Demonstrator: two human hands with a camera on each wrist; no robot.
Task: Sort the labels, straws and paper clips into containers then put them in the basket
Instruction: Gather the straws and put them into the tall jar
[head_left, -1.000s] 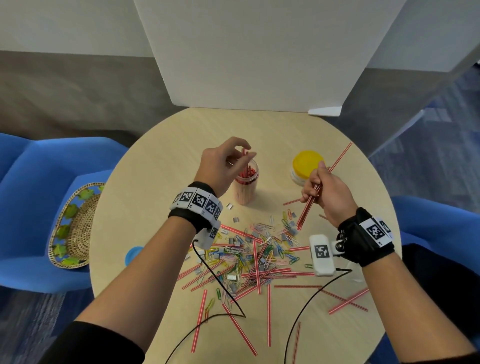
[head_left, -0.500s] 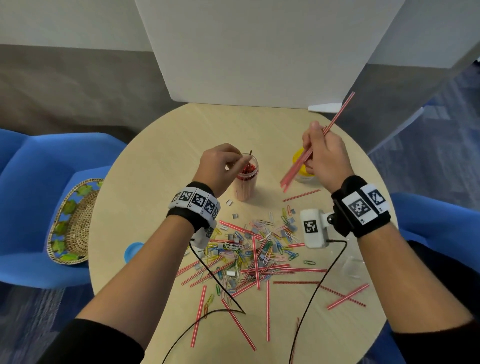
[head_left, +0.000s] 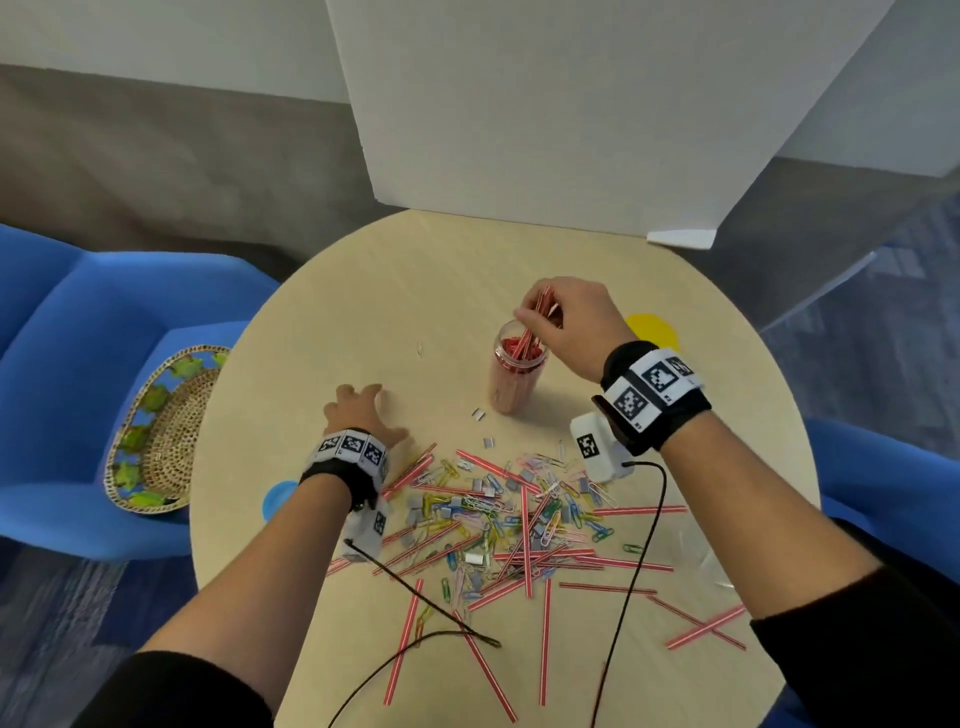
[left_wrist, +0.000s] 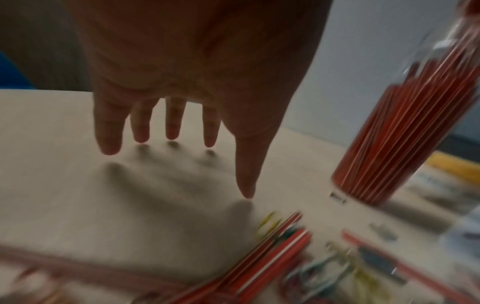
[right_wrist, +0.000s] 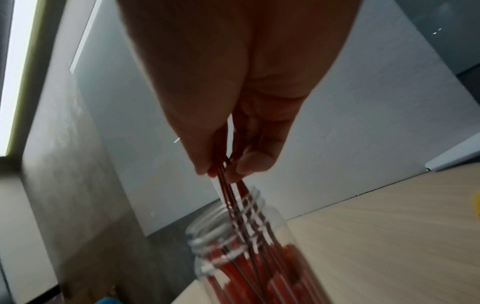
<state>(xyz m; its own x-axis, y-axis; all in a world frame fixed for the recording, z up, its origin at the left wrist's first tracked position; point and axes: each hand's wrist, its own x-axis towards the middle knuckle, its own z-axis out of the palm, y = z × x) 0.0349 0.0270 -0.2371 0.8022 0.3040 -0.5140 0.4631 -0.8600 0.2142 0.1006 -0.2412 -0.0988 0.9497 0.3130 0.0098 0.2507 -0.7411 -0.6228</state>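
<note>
A clear jar (head_left: 519, 374) (left_wrist: 405, 131) (right_wrist: 249, 242) packed with red striped straws stands mid-table. My right hand (head_left: 540, 317) (right_wrist: 223, 170) hovers over its mouth and pinches a small bundle of straws (head_left: 537, 325) (right_wrist: 231, 197) whose lower ends are inside the jar. My left hand (head_left: 363, 410) (left_wrist: 182, 144) is down at the table left of the jar, fingers spread and straight, holding nothing. A heap of straws, coloured paper clips and grey labels (head_left: 498, 514) (left_wrist: 298, 263) lies in front of me.
A woven basket (head_left: 156, 431) sits on the blue chair at the left. A yellow lid (head_left: 652, 330) lies behind my right wrist, a blue lid (head_left: 275, 496) under my left forearm. A white board (head_left: 571, 104) stands at the table's far edge. Cables trail across the table's front.
My right hand carried its straws left from near the yellow lid to the jar mouth. My left hand left the jar top and dropped to the table, fingers spread.
</note>
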